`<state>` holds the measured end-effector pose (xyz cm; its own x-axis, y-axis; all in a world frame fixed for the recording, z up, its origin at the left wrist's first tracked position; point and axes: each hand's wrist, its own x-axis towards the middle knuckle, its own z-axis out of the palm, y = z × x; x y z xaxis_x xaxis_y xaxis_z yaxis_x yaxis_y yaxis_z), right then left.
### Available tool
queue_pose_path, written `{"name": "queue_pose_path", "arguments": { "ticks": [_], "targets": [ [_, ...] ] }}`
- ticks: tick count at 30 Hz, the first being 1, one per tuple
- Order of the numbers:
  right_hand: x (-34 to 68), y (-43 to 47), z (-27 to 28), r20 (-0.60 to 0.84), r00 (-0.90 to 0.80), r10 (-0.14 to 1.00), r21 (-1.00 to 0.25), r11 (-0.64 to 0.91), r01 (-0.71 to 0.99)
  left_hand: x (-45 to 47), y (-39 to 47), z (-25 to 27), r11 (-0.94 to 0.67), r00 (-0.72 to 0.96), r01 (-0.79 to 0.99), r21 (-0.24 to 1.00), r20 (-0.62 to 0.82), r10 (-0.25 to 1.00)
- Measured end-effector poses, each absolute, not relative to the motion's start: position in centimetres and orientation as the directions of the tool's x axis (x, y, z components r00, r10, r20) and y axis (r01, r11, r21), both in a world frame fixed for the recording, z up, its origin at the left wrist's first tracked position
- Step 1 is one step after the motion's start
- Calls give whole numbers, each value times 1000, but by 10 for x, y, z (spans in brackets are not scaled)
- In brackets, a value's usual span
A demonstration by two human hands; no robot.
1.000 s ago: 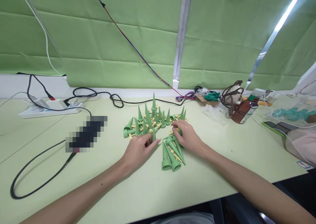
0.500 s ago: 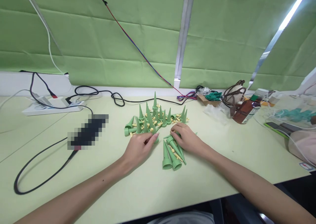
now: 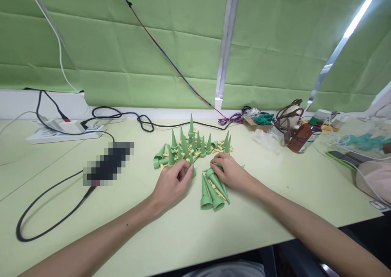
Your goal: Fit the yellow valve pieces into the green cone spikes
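Observation:
In the head view my left hand [image 3: 172,182] is curled, thumb and index finger at the base of an upright green plastic watering spike [image 3: 191,160]. Its other fingers are hidden beneath the hand. My right hand [image 3: 230,172] rests with bent fingers on the far end of a small heap of lying green spikes [image 3: 216,180]; what its fingertips hold is hidden. Thin yellow plastic pieces [image 3: 219,193] lie among that heap. Beyond both hands stands a cluster of green spikes [image 3: 185,148], mostly point up, with small yellow valve-like parts [image 3: 215,148] scattered between them.
On the left lie a blurred dark device [image 3: 106,165] with a black cable and a white power strip [image 3: 65,131]. To the right are a brown bottle [image 3: 305,135], a clear plastic bag [image 3: 265,140], a cardboard box [image 3: 256,124] and a phone [image 3: 346,159]. A green curtain [image 3: 152,57] hangs behind.
My left index finger has lifted and bent slightly, and the thumb has drawn back a little to the left. My right hand is nearly still. The spikes keep their places.

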<state>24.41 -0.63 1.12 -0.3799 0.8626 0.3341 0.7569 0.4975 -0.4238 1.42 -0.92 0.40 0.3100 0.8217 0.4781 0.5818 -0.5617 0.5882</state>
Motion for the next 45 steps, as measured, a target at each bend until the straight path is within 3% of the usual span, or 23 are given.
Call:
{"name": "queue_pose_path", "arguments": {
  "ticks": [16,45],
  "targets": [
    [246,-4,8,324,-345,881,-457,465,758,14,-7,3,-609,357,588,532,505,786],
    [243,-6,5,405,-379,832,-482,547,685,15,-5,2,-633,419,573,521,478,772]
  ]
}}
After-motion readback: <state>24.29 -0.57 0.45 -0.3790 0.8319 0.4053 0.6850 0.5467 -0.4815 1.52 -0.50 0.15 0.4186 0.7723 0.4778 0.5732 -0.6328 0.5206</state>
